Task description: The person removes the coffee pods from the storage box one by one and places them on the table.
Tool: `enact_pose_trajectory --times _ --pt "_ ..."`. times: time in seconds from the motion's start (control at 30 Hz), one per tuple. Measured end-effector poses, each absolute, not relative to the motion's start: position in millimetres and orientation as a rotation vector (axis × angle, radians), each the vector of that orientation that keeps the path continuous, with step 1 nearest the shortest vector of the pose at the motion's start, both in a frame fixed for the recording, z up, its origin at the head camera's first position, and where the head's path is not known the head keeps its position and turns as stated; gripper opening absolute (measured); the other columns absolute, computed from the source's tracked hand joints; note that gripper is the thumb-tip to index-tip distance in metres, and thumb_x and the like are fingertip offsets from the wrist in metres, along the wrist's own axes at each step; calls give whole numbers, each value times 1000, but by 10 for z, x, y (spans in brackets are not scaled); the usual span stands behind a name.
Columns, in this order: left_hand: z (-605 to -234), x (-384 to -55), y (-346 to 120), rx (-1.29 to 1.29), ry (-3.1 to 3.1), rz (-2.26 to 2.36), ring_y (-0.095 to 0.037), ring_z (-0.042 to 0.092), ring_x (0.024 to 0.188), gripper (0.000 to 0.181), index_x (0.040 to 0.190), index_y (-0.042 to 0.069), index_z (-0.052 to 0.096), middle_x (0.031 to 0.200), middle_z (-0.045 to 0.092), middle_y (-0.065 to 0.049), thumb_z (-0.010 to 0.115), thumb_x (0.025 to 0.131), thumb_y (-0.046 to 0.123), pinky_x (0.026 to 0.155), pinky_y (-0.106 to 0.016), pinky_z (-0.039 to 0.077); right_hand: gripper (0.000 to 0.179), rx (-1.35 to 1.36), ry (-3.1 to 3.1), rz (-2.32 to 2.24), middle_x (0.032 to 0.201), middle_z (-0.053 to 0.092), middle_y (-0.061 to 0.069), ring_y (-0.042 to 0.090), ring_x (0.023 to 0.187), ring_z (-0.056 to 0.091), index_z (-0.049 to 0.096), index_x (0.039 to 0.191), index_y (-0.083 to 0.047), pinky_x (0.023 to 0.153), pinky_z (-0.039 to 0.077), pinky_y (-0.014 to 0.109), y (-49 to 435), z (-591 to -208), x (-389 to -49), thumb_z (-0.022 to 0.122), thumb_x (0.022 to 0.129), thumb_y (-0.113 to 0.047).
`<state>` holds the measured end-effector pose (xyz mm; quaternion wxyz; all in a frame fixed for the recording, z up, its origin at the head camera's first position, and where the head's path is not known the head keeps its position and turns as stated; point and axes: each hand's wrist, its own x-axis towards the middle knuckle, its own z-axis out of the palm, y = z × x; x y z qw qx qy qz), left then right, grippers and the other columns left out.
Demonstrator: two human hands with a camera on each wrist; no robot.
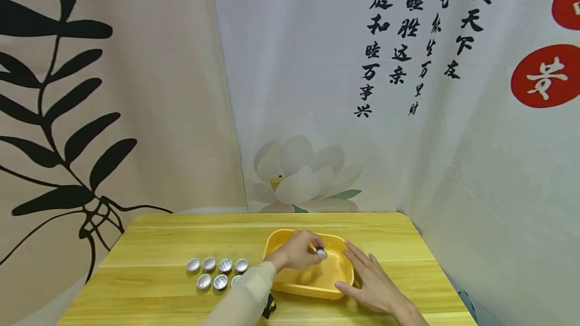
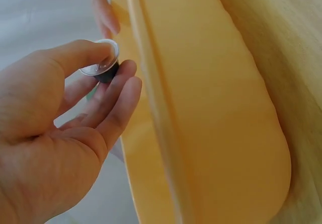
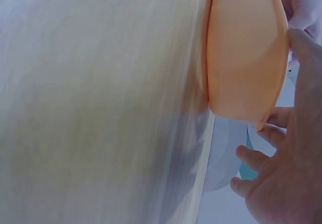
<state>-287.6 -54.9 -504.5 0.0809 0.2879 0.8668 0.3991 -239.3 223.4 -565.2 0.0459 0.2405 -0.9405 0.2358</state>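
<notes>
My left hand point(image 1: 299, 251) is over the yellow plastic tray point(image 1: 342, 239), pinching a small round cup point(image 1: 321, 253) between thumb and fingers. In the left wrist view this cup point(image 2: 106, 75) has a dark body and a wide, shiny, pale top. At the tray's right end, my right hand point(image 1: 369, 280) rests against the rim with its fingers spread and fairly straight. The right wrist view shows its fingers point(image 3: 278, 117) touching the corner of the orange-looking tray wall point(image 3: 246, 58). The tray's inner floor is partly hidden by my left hand.
Left of the tray, several small silvery round cups point(image 1: 220, 281) sit in two rows on the wooden table point(image 1: 149, 245); my left sleeve point(image 1: 246, 293) partly covers one. A black object point(image 1: 269, 308) lies beside that forearm. A printed curtain point(image 1: 308, 89) hangs behind the table.
</notes>
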Motion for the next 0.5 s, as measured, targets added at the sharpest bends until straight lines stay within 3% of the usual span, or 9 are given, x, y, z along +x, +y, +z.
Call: enact_pose_trajectory --times 0.23,0.37,0.5 --pt "-4965 -2785 -634 838 2540 1269 -24 83 105 26 128 2 78 127 77 -11 81 105 14 91 -30 70 91 730 -2868 739 186 36 9 38 166 46 53 167 -6 131 30 82 2233 -5643 -2381 70 104 -70" --pt "-4930 -2759 -702 867 2549 1281 -22 81 105 30 133 3 75 131 76 -13 80 106 14 92 -28 68 92 722 -2878 745 186 35 7 37 166 46 53 167 -7 132 29 81 2239 -5643 -2378 69 104 -71" --pt "-4892 -2725 -776 901 2554 1290 -18 79 104 24 129 5 75 130 77 -12 79 106 11 93 -27 67 91 725 -2881 749 186 35 6 38 167 45 53 167 -7 133 28 81 2243 -5648 -2381 68 104 -71"
